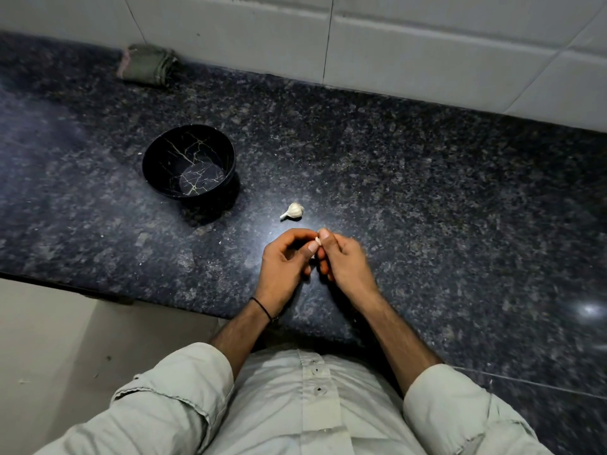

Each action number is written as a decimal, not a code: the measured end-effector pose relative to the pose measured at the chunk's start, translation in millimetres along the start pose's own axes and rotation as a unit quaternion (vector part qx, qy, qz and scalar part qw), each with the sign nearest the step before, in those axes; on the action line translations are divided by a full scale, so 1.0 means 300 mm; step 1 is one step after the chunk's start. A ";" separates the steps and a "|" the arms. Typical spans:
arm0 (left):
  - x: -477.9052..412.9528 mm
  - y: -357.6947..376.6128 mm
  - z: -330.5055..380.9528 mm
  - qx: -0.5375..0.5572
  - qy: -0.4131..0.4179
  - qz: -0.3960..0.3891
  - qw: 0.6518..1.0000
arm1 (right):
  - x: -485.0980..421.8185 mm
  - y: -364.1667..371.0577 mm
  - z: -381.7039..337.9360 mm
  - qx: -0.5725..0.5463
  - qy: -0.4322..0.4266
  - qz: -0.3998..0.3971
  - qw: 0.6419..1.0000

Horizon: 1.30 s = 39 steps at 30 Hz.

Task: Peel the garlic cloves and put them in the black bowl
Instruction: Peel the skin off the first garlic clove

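Observation:
A small garlic clove [317, 240] is pinched between the thumbs and fingertips of both hands, just above the dark granite counter [427, 192]. My left hand [285, 257] curls round it from the left and my right hand [345, 257] from the right; most of the clove is hidden by the fingers. A white garlic bulb piece [293, 211] lies on the counter just beyond my hands. The black bowl [190, 162] with gold crack lines stands to the far left of it, and nothing shows inside.
A folded green cloth [146, 64] lies at the back left against the white tiled wall [394, 44]. The counter's front edge runs just below my wrists. Small bits of garlic skin are scattered on the counter.

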<state>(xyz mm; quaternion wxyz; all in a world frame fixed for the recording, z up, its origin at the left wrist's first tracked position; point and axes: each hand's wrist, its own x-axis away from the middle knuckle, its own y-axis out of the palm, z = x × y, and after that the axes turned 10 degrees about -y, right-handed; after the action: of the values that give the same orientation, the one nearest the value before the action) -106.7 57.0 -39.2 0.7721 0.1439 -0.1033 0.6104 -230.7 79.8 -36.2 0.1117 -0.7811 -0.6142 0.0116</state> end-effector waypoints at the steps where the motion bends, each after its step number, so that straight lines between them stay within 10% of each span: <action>1: 0.000 0.000 0.003 0.007 -0.006 0.002 1.000 | 0.000 0.000 0.000 0.000 -0.001 -0.002 1.000; 39: -0.013 -0.046 -0.035 0.050 -0.015 -0.031 0.998 | 0.024 0.000 0.006 -0.100 -0.008 0.033 0.994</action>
<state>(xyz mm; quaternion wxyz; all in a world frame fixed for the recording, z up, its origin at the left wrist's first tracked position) -94.3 54.1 -51.6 0.7808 0.1951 -0.0796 0.5881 -229.2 87.2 -37.3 0.0280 -0.8078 -0.5874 -0.0404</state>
